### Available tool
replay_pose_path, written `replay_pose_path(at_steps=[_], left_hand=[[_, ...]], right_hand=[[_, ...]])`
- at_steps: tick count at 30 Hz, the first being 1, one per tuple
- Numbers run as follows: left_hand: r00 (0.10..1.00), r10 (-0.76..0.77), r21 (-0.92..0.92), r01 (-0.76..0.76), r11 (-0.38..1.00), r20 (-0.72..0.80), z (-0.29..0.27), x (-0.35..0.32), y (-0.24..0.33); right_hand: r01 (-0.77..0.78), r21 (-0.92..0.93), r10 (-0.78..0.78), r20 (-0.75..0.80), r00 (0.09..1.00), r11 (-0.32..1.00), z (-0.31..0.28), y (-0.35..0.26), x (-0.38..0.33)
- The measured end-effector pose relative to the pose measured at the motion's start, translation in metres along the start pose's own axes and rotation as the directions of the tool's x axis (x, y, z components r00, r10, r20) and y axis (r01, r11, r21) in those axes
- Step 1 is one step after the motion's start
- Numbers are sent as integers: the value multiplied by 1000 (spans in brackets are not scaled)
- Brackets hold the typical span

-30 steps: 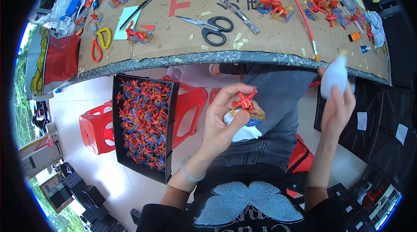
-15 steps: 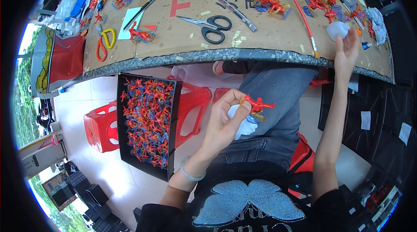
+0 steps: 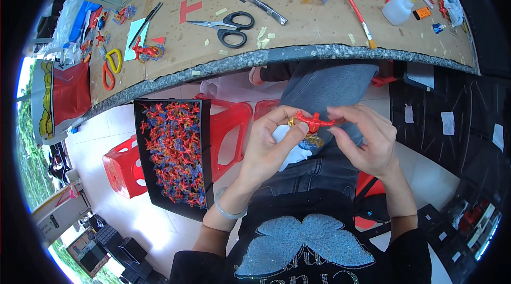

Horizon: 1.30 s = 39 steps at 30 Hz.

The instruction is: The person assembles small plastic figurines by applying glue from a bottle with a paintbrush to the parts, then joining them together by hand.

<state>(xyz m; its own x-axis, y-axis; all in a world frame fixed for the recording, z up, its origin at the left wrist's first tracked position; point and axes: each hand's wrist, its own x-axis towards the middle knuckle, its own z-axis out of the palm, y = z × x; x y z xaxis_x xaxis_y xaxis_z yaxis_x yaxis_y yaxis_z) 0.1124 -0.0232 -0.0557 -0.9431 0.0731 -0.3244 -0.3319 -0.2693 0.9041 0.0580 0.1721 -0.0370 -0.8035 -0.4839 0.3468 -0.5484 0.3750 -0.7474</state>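
Note:
In my left hand (image 3: 274, 143) is a small red plastic figurine (image 3: 315, 122), pinched between thumb and fingers above my lap. Translucent blue and yellow parts (image 3: 310, 142) show beneath its red body. A crumpled white tissue or cloth (image 3: 294, 155) is tucked under the same hand. My right hand (image 3: 367, 138) is at the figurine's right end, thumb and forefinger apart on either side of the red tip; whether they touch it I cannot tell. On the table beyond stands a small white squeeze bottle (image 3: 397, 11).
Left of my lap, a black bin (image 3: 206, 145) full of similar figurines rests by red stools (image 3: 120, 169). The cardboard-covered table (image 3: 175, 63) holds black scissors (image 3: 231, 30), orange-yellow scissors (image 3: 110, 68), a cutter knife (image 3: 261, 5), a red-handled brush (image 3: 354, 10) and more figurines.
My right hand has come back from the white bottle on the table to the figurine. The bottle stays behind on the table. The left hand keeps its hold, and the whole view has shifted slightly.

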Motion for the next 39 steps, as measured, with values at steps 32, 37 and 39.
replay_pose_path(at_steps=[32,37,39], left_hand=[[999,5,23,-5,1000,33,-12,-6,3],[1000,-3,18,3,1000,26,-15,-6,4],[999,-19,18,19,1000,27,-16,-5,4]], right_hand=[[200,-9,-197,137,971,980,18,-2,-1],[190,-1,-188,143,972,982,21,-3,1],[182,3,-180,149,972,983,21,-2,2]])
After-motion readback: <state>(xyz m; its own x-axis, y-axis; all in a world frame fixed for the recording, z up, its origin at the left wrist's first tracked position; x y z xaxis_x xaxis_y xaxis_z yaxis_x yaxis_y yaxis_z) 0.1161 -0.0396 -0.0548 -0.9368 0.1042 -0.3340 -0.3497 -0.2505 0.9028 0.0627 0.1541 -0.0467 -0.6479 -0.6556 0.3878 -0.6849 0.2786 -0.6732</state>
